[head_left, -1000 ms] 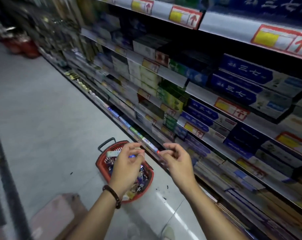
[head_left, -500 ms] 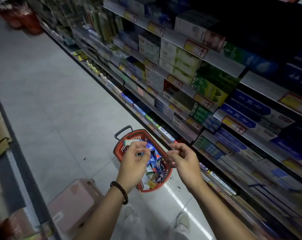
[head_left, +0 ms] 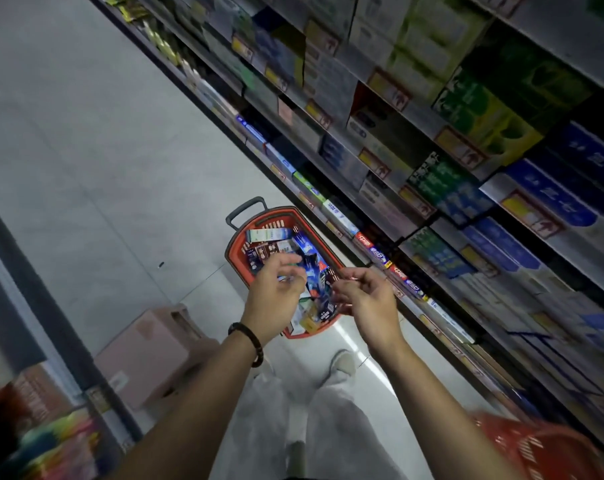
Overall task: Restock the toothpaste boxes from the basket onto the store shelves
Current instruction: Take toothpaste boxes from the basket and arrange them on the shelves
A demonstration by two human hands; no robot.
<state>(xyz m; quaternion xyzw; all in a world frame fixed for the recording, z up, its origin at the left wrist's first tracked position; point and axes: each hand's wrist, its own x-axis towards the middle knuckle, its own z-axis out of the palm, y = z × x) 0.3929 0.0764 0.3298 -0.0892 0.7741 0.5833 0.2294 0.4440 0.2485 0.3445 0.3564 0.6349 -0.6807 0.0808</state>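
Viewed from above, a red plastic shopping basket with a black handle [head_left: 236, 247] stands on the grey tiled floor [head_left: 85, 168] at 12 o'clock from the person, just beside the lowest tier of the stocked metal store shelves [head_left: 491, 190], which run from 11 o'clock to 4 o'clock. The assorted blue, white and teal cardboard toothpaste boxes [head_left: 271, 234] lie in it in a loose, tilted heap; none has been lifted yet. The left hand [head_left: 274, 299] and right hand [head_left: 368, 303] hover side by side over the heap with fingers loosely curled. Neither holds a box, and blur hides whether either pinches something small. Several hazards seem likely. Pulling one box from so untidy a pile may lever its neighbours over the rim. The shelf facings look crowded, so forcing a box into a row may dislodge others. The dim light may lead to a box being placed under the wrong price label. A pale pink cardboard carton [head_left: 144, 351] at 8 o'clock, a white shoe [head_left: 342, 363] near the basket and a second, blurred red basket [head_left: 543, 452] at 4 o'clock leave little room to step, so a stumble or a kicked basket is plausible.
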